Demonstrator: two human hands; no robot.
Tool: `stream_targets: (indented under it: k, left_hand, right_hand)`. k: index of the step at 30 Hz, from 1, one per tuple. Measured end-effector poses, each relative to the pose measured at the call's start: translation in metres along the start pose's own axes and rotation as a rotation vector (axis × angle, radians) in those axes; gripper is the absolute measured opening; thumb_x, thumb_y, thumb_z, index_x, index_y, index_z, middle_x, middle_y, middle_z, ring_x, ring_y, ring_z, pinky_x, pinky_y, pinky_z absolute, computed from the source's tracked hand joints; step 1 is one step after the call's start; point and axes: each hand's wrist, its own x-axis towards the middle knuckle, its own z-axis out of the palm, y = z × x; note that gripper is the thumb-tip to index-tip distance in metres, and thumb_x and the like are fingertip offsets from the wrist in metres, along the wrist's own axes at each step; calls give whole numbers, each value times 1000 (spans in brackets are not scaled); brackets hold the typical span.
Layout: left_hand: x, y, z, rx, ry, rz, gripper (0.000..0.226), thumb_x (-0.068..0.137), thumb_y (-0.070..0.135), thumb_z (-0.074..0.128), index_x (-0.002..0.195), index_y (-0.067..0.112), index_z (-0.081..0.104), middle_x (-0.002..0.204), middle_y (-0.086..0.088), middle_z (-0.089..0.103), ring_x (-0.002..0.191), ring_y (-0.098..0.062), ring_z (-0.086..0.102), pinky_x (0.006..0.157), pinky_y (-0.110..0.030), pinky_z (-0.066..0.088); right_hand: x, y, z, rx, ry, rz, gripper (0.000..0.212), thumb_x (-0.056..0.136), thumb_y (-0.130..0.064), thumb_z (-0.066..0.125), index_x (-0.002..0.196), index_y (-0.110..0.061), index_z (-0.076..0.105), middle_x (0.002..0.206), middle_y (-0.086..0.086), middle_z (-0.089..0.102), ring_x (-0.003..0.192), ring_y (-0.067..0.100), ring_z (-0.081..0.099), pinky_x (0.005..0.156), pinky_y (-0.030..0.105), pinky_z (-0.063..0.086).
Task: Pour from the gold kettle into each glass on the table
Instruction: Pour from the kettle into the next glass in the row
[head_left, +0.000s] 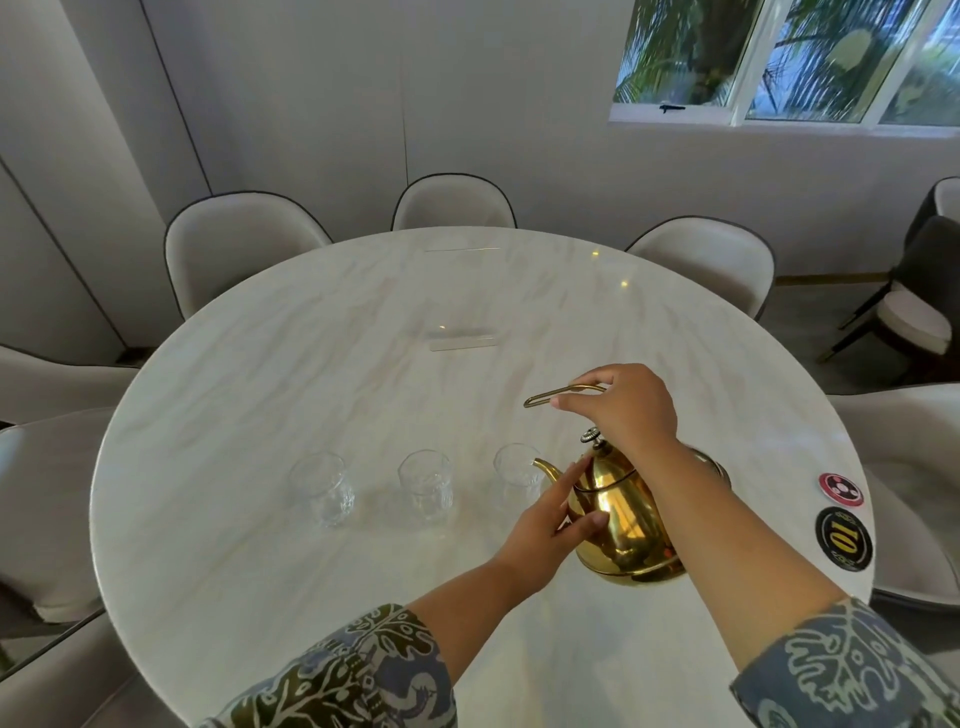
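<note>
A gold kettle (626, 519) stands on the round marble table (311, 395), right of centre, its spout pointing left. My right hand (623, 405) grips the kettle's thin wire handle raised above the lid. My left hand (550, 525) rests flat against the kettle's left side, fingers apart, just under the spout. Three clear glasses stand upright in a row to the left: the left glass (323, 488), the middle glass (427, 484) and the right glass (517, 475), which sits right behind the spout tip.
Two round badges lie near the table's right edge, a red one (841, 489) and a black one marked 10 (842, 539). A clear acrylic stand (461, 336) sits mid-table. Pale upholstered chairs ring the table; a window is at the upper right.
</note>
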Motion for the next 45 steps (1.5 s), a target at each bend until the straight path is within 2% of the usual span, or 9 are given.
stream_targets:
  k: [5,11,18,23,27,32,37,42,45]
  left_hand:
    - [1,1,1,-46,4,12,51,94,33,53,130,57,26,132,10,52,122,-16,55,107,-35,42]
    - [0,4,2,-71,19,4,50,94,31,53,129,56,28,116,27,55,117,-9,58,98,-20,46]
    - [-1,10,4,-127,35,-4,50,95,25,53,130,50,28,121,22,53,119,-10,55,88,-9,48]
    - [-2,13,4,-124,34,-14,51,96,23,51,135,44,26,118,26,51,112,-5,57,85,-8,48]
    - [-3,14,4,-130,35,-21,55,96,20,50,143,35,24,114,28,51,99,7,60,79,-6,48]
    - [-2,17,5,-148,45,-28,57,96,19,50,145,30,23,114,26,51,99,6,59,76,-4,47]
    - [-1,21,6,-155,47,-18,58,96,20,50,146,30,22,112,30,48,95,12,58,74,-2,46]
    - [-2,23,8,-182,61,-13,59,96,22,50,146,31,21,114,29,46,109,-2,54,77,-2,46]
    - [-2,24,9,-190,62,-15,59,96,21,50,146,30,21,112,31,46,107,0,54,77,-2,47]
  right_hand:
    - [1,-5,-2,-37,-14,-12,31,69,-42,80,93,-23,75,101,-3,72,69,9,54,70,29,52]
    - [1,-10,-4,-69,-40,-25,30,71,-42,79,92,-22,74,100,-2,72,71,10,53,70,29,50]
    - [2,-16,-4,-127,-55,-47,36,72,-42,78,99,-19,74,110,0,71,97,18,63,73,30,49]
    - [2,-20,-5,-152,-63,-57,36,73,-42,78,99,-18,74,112,0,70,102,18,62,76,32,49]
    - [4,-23,-5,-152,-78,-50,33,71,-41,78,96,-19,74,108,-1,71,98,18,63,73,29,48]
    - [7,-27,-5,-171,-86,-47,29,70,-41,79,90,-21,74,97,-1,72,78,14,57,68,27,48]
    - [11,-28,-6,-191,-91,-49,27,69,-42,80,87,-22,74,93,-1,71,75,13,57,68,28,49]
    - [14,-29,-5,-209,-94,-58,27,68,-43,80,86,-23,74,91,-2,71,77,14,58,64,26,48]
    - [14,-30,-6,-220,-100,-62,29,69,-43,80,89,-23,75,92,-3,70,78,14,58,64,25,47]
